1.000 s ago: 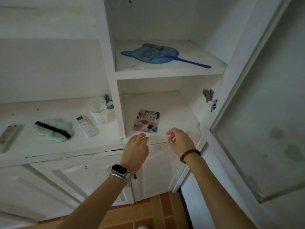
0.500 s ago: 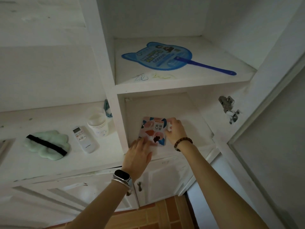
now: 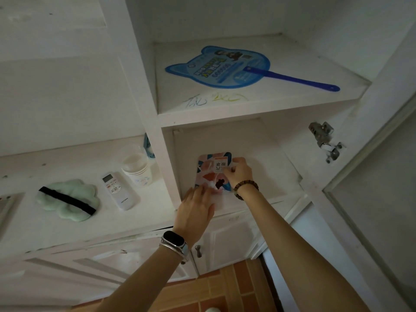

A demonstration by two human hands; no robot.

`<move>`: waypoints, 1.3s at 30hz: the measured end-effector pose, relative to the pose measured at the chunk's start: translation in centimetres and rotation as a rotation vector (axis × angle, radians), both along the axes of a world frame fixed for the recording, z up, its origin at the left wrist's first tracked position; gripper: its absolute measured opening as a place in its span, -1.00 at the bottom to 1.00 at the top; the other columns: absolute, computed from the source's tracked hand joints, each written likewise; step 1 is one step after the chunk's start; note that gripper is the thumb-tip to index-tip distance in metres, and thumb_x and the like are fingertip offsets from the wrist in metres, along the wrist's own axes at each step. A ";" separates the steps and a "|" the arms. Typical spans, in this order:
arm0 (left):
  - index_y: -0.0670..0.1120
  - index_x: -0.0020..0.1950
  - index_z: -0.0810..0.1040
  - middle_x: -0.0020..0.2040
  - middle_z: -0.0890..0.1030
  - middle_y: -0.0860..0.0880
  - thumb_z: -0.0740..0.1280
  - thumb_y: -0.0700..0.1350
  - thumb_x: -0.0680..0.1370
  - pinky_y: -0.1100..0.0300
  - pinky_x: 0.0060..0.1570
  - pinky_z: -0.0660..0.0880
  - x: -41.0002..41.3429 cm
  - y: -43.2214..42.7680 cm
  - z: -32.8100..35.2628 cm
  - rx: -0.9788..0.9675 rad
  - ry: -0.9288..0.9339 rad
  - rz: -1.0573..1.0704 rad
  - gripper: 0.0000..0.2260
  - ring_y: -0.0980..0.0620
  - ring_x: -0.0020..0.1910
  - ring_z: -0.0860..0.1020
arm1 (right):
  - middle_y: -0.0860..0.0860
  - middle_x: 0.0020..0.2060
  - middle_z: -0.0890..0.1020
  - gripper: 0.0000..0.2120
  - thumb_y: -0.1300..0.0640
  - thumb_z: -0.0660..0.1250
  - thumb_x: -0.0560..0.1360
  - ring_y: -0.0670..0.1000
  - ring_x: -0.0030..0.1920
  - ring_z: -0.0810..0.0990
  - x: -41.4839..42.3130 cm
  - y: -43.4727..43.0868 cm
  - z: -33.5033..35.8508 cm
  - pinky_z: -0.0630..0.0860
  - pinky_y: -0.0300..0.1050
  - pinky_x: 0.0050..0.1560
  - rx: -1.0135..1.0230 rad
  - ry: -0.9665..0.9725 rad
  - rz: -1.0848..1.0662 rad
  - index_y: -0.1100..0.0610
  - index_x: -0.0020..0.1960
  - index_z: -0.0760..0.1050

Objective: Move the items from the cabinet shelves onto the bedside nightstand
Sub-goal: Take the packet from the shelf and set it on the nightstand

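Packet [image 3: 213, 172], pink and patterned, lies flat on the lower cabinet shelf [image 3: 270, 176]; your right hand [image 3: 238, 172] pinches its right edge while your left hand [image 3: 198, 208] presses spread, unclenched fingers on its near corner. Above, a blue fan [image 3: 220, 68] rests on the upper shelf.

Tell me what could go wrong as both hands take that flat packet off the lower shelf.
The packet lies flat on the lower shelf, so the right hand at its far corner and the left hand at its near edge may struggle to lift it; it could slip. The open door's hinge juts out near the right forearm as it withdraws.
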State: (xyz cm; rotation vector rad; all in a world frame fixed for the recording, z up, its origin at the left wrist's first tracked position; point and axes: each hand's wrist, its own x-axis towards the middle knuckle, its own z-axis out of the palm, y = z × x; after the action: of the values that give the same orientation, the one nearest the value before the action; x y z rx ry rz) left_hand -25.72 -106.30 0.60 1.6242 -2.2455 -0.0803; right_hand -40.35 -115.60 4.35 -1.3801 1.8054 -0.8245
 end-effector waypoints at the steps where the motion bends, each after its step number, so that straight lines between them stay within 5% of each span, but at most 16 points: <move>1: -0.08 0.34 0.36 0.25 0.48 -0.11 0.22 -0.06 0.54 0.05 0.23 0.46 0.0 0.0 0.0 0.001 0.001 0.006 -0.63 -0.08 0.15 0.48 | 0.20 0.07 0.63 -0.65 0.18 0.30 0.57 0.15 0.05 0.62 0.2 0.0 -0.1 0.52 -0.12 0.00 0.007 0.024 0.023 0.29 0.30 0.39; 5: -0.14 0.36 0.34 0.28 0.46 -0.15 0.23 -0.08 0.54 0.04 0.21 0.48 -0.2 0.1 -0.2 0.010 0.012 0.019 -0.60 -0.12 0.18 0.47 | 0.19 0.09 0.64 -0.77 0.18 0.30 0.56 0.15 0.06 0.62 0.6 0.3 -0.2 0.52 -0.14 -0.04 -0.004 0.085 0.093 0.31 0.13 0.53; 13: -0.16 0.42 0.32 0.35 0.44 -0.15 0.34 -0.11 0.51 0.02 0.34 0.28 -0.7 2.4 0.2 -0.069 -0.008 -0.024 -0.50 -0.11 0.29 0.45 | 0.17 0.14 0.63 -0.76 0.16 0.33 0.56 0.12 0.09 0.64 -2.4 3.0 1.2 0.59 -0.09 0.06 -0.093 -0.026 0.076 0.24 0.18 0.51; 20: -0.18 0.43 0.28 0.38 0.39 -0.17 0.27 0.00 0.54 -0.07 0.30 0.40 -0.7 5.7 1.3 -0.092 0.018 0.050 -0.49 -0.13 0.33 0.39 | 0.14 0.12 0.65 -0.74 0.16 0.32 0.56 0.07 0.02 0.64 -3.7 7.7 2.3 0.46 -0.38 -0.24 -0.121 -0.026 0.206 0.24 0.21 0.52; 24: -0.19 0.45 0.27 0.41 0.37 -0.18 0.16 0.06 0.58 -0.06 0.37 0.32 -0.8 10.3 1.7 -0.110 0.009 0.121 -0.49 -0.13 0.37 0.36 | 0.14 0.08 0.66 -0.74 0.14 0.33 0.56 0.00 -0.09 0.63 -3.4 11.2 1.7 0.51 -0.35 -0.24 -0.109 -0.059 0.285 0.22 0.21 0.52; 29: -0.20 0.46 0.24 0.43 0.34 -0.18 0.17 0.08 0.60 0.00 0.43 0.21 -0.4 17.3 0.8 -0.106 -0.003 0.253 -0.47 -0.10 0.40 0.33 | 0.11 0.03 0.68 -0.79 0.10 0.33 0.56 0.04 -0.08 0.67 -2.1 16.0 0.0 0.66 -0.07 -0.09 -0.078 -0.105 0.403 0.18 0.14 0.52; 37: -0.22 0.46 0.24 0.42 0.35 -0.16 0.18 0.07 0.58 -0.06 0.36 0.33 2.3 28.0 -0.3 -0.002 -0.036 0.477 -0.45 -0.11 0.39 0.34 | 0.01 0.01 0.66 -0.79 0.10 0.33 0.56 -0.07 -0.09 0.64 3.5 22.9 -2.4 0.57 -0.33 -0.22 -0.010 -0.125 0.654 0.19 0.12 0.52; 39: -0.23 0.45 0.25 0.41 0.36 -0.17 0.24 0.06 0.57 -0.06 0.35 0.35 3.1 30.5 -0.4 -0.003 -0.022 0.543 -0.45 -0.11 0.38 0.35 | 0.01 0.00 0.67 -0.78 0.08 0.34 0.55 -0.05 -0.06 0.66 5.1 24.5 -2.7 0.62 -0.25 -0.18 0.008 -0.126 0.716 0.18 0.13 0.53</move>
State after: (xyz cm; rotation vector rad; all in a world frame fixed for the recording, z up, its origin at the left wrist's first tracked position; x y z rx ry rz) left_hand -22.61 -75.85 0.22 2.1754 -1.7395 0.0822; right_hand -35.21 -91.09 1.65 -1.7568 1.0831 -0.4969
